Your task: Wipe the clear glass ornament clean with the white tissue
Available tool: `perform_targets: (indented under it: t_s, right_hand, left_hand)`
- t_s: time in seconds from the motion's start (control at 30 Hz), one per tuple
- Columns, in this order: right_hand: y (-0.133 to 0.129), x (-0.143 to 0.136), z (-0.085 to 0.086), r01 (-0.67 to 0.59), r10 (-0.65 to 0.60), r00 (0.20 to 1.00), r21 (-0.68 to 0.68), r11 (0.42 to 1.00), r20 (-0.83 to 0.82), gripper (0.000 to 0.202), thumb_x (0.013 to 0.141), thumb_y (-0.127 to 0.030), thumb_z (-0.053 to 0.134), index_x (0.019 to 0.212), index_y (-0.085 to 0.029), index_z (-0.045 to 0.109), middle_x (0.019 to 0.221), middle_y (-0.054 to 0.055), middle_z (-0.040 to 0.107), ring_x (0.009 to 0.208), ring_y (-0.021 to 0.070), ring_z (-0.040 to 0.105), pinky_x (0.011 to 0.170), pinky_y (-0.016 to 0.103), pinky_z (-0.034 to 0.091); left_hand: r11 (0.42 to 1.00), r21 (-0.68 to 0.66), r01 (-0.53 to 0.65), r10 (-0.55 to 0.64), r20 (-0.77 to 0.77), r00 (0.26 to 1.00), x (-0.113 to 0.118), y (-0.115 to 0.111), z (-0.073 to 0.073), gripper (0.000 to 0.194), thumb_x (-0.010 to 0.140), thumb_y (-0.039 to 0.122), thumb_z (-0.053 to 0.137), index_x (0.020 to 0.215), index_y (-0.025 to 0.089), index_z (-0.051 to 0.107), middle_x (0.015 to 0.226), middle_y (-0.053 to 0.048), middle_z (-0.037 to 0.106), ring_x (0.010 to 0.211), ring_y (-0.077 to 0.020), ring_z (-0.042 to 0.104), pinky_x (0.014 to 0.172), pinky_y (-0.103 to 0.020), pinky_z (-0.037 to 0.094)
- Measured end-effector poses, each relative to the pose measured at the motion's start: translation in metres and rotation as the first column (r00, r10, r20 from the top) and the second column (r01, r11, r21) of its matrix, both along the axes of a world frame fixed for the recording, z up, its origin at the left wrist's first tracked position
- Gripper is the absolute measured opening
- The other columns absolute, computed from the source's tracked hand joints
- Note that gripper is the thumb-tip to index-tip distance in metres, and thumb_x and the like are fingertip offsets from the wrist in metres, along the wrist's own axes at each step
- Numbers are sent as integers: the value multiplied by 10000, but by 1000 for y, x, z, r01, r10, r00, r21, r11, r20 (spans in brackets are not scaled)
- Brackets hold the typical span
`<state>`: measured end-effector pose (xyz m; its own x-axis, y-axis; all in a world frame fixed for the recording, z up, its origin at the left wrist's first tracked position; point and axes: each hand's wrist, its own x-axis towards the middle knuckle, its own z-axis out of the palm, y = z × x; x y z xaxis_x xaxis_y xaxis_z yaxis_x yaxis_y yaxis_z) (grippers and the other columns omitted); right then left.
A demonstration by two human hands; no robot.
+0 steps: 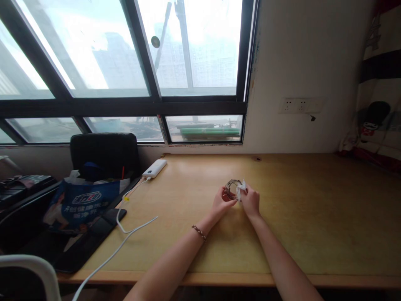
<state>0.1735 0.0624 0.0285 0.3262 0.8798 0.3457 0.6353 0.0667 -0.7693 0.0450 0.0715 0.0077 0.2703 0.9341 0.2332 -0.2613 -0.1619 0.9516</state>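
A small ring of thin, dark, twig-like strands [231, 184] is held up over the wooden table between my two hands. My left hand [221, 201] grips the ring's left and lower side, with a braided bracelet on that wrist. On the ring's right side is a white, crumpled strip [241, 189], thin like tissue or ribbon. My right hand [250, 201] has its fingers closed on this strip beside the ring. The fingertips of both hands are close together near the ring's lower edge.
On the wooden table [313, 217], a white power bank [155, 168] lies at the back left with a white cable [117, 246] running to the front edge. Left of the table stand a black chair [105, 152] and a blue bag [83, 205]. Windows and a wall are behind.
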Motion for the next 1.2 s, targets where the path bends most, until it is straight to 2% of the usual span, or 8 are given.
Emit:
perform_targets:
  t_s: [0.1, 0.2, 0.33, 0.5, 0.6, 0.87, 1.07, 1.2]
  right_hand:
    - [4, -3, -5, -183, 86, 930, -245, 952, -359, 198, 702, -299, 513, 729, -119, 591, 631, 64, 614, 537, 157, 546, 473, 217, 379]
    - [6, -6, -11, -308, 122, 872, -338, 889, -475, 147, 651, -231, 557, 738, -116, 588, 579, 35, 601, 477, 139, 535, 425, 204, 371]
    - [6, -4, -11, -242, 102, 914, -325, 914, -394, 116, 646, -232, 565, 706, -135, 586, 580, 36, 596, 492, 146, 535, 437, 208, 356]
    - [1, -1, -4, -24, 46, 985, -130, 991, 168, 163, 735, -231, 459, 708, -164, 605, 647, 69, 616, 616, 166, 552, 530, 217, 336]
    - [-2, -2, -2, -42, 64, 960, -84, 996, 272, 192, 748, -189, 418, 763, -168, 609, 645, 66, 615, 600, 161, 547, 540, 218, 326]
    - [1, -4, -12, -81, 80, 997, -43, 996, -13, 215, 725, -168, 397, 742, -137, 608, 624, 63, 619, 552, 151, 550, 493, 202, 361]
    - [6, -10, -21, -220, 106, 918, -270, 937, -382, 285, 761, -291, 390, 697, -114, 604, 536, 61, 608, 420, 159, 542, 394, 218, 364]
    - [5, -9, -16, -137, 102, 983, -237, 962, -153, 252, 718, -336, 499, 680, -119, 623, 599, 79, 627, 550, 184, 576, 459, 219, 360]
  left_hand:
    - [999, -34, -25, 24, -55, 998, -4, 3, 2, 429, 579, 220, 681, 950, 124, 489, 821, -55, 598, 731, -157, 580, 648, -260, 466]
    - [998, -39, -55, 52, -85, 995, -7, 4, 3, 413, 591, 222, 642, 974, 123, 525, 799, -42, 602, 675, -142, 561, 536, -212, 429]
    - [996, -82, -41, 30, -136, 990, -10, 4, 4, 417, 584, 224, 599, 986, 128, 543, 613, 12, 561, 452, -81, 467, 394, -182, 334]
    - [987, -150, 60, -75, -96, 993, -16, 9, 3, 378, 595, 259, 507, 937, 104, 551, 581, -2, 564, 309, -27, 315, 317, -174, 204]
    - [978, -174, 110, -122, -59, 991, -18, 10, 3, 378, 624, 298, 485, 940, 101, 552, 588, -7, 552, 313, -25, 315, 315, -171, 204]
    - [990, -84, 109, -118, -102, 988, -10, 4, 10, 466, 642, 397, 628, 1014, 128, 544, 876, -63, 579, 669, -121, 533, 552, -202, 425]
    - [995, -42, 94, -98, -109, 989, -10, 8, 3, 480, 661, 391, 623, 1039, 109, 531, 825, -73, 605, 691, -153, 561, 605, -237, 441]
    - [996, -80, 44, -59, -192, 980, -10, 10, -1, 406, 679, 416, 584, 949, 113, 570, 642, -28, 593, 455, -96, 499, 443, -205, 391]
